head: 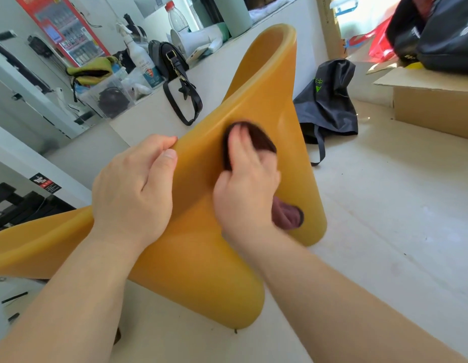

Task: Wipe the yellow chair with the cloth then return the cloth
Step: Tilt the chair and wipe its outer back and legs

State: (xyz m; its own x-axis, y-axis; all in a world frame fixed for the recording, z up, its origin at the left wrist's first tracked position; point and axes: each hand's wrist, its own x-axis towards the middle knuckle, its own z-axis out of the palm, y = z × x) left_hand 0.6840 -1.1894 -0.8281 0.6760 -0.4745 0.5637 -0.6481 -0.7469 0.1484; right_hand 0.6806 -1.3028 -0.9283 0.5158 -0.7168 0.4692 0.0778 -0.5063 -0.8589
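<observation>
The yellow chair (pixel 201 258) is a curved, glossy plastic shape that fills the middle of the view and stands on the pale floor. My left hand (pixel 133 189) pinches its upper left edge between thumb and fingers. My right hand (pixel 246 184) presses a dark brown cloth (pixel 264 142) flat against the chair's inner surface. One end of the cloth shows above my fingertips, another bunched end (pixel 288 216) sticks out below my wrist. My palm hides the cloth's middle.
A dark grey bag with green print (pixel 330 100) lies on the floor behind the chair. A cardboard box (pixel 434 106) sits at the right. On a ledge at the left are a black handbag (pixel 172 64), a spray bottle (pixel 141 58) and a water bottle (pixel 176 17).
</observation>
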